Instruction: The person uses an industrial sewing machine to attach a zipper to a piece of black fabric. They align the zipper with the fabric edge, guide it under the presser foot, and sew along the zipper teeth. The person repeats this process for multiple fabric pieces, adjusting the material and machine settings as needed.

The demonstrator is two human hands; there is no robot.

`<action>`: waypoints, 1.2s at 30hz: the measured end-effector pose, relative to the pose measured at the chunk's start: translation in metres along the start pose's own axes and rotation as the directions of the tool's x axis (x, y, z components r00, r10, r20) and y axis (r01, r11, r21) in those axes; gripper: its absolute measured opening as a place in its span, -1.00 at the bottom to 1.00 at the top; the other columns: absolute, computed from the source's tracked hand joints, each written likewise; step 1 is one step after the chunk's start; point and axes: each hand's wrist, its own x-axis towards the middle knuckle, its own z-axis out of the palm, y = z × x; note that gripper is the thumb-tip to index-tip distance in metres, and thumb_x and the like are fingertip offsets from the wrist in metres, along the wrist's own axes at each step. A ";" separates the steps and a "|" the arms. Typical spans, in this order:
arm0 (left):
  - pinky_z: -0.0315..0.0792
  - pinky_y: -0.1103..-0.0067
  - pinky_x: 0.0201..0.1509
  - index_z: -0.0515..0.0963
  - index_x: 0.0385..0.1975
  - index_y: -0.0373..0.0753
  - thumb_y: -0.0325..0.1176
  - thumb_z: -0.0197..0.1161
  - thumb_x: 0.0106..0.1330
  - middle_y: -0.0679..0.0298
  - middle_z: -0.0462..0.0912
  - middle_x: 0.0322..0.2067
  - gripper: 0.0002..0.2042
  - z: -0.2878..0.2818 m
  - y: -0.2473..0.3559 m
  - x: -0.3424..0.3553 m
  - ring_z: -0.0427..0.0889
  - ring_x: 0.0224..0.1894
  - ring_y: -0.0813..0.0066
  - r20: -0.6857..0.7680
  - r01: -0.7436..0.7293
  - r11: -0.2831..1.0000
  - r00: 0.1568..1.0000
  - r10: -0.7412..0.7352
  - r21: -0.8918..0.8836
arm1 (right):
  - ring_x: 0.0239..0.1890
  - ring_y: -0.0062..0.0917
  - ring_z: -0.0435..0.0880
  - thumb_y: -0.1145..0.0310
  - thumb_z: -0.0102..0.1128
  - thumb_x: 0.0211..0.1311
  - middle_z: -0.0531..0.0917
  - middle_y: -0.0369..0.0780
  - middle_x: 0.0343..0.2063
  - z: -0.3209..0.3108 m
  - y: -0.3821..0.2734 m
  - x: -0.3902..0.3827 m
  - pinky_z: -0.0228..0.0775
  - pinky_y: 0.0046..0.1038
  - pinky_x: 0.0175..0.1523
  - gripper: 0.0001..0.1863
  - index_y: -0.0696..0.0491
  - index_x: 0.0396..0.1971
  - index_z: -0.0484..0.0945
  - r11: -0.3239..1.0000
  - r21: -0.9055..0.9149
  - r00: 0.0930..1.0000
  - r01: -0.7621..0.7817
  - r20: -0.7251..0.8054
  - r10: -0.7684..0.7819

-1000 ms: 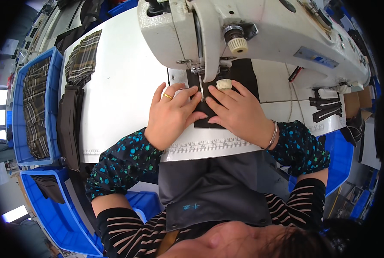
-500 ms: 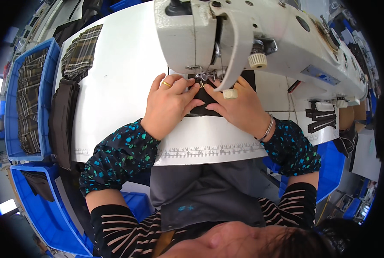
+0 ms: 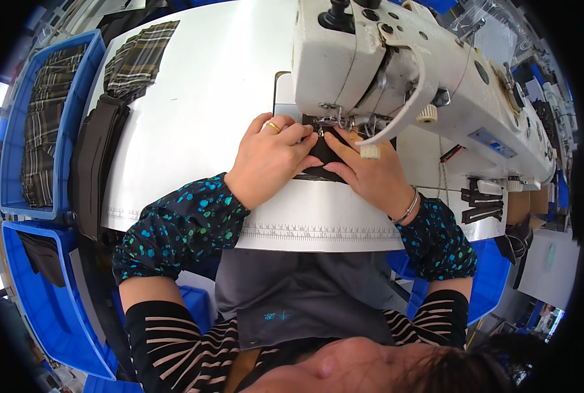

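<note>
A black cloth piece lies beneath the needle area of a white sewing machine. On it, just in front of the presser foot, sits a small gold-coloured metal piece that looks like a zipper pull. My left hand, with a ring on one finger, has its fingers curled at the cloth's left edge, their tips beside the pull. My right hand rests on the cloth's right side, thumb and index finger spread apart. Some of its fingers are hidden behind the machine's curved white guard.
Plaid cloth pieces and folded dark cloth lie at the table's left. Blue bins stand beyond them. Several short black zippers and a small red-and-black tool lie at right. A ruler strip runs along the front edge.
The whole view has shifted, with machine and hands appearing further right. Both hands stay by the black cloth and the pull, with little change in their grip.
</note>
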 end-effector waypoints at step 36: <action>0.44 0.22 0.29 0.76 0.00 -0.15 -0.05 0.43 0.27 0.40 0.72 0.03 -0.60 0.002 0.009 0.003 0.61 0.08 0.35 0.071 0.003 0.998 0.997 -0.007 0.057 | 0.23 -0.28 0.61 0.16 0.40 0.29 0.72 -0.23 -0.11 0.006 0.004 -0.008 0.34 -0.10 0.44 -0.69 0.02 -0.08 0.72 0.999 0.024 0.999 -0.049 -0.021 0.049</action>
